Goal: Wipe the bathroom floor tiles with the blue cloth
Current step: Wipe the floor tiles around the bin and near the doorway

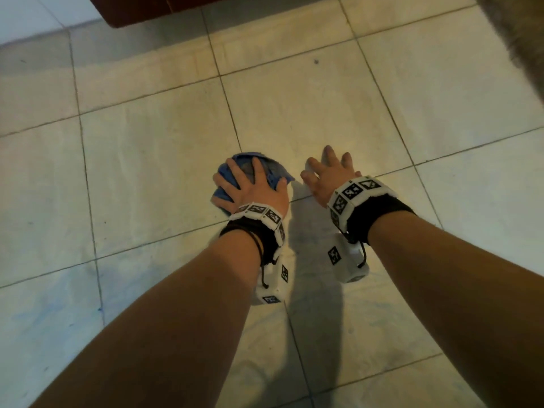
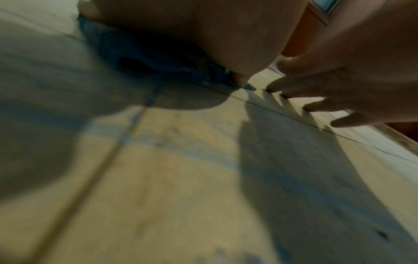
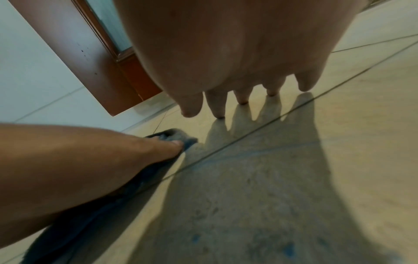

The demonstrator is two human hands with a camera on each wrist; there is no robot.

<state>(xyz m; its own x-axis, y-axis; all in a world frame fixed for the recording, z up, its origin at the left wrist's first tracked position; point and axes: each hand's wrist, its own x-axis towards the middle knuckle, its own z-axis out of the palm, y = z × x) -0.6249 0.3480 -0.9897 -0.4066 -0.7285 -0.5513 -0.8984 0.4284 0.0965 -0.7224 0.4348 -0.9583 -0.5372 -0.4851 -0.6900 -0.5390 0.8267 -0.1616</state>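
cloth: blue cloth [image 1: 252,175] lay bunched on floor tiles [image 1: 147,160], mid-scene.
left hand [image 1: 255,188]: fingers spread flat, pressing it.
right hand [image 1: 329,178]: spread, empty, just right.
advice: even pressure, overlapping strokes probably suited.

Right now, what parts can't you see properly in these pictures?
- Blue cloth: head view, middle hidden under the left hand.
- Left wrist view: floor tiles blurred.
- Wooden door: head view, cut off by the top edge.
- Right hand: touching the floor or hovering, unclear.
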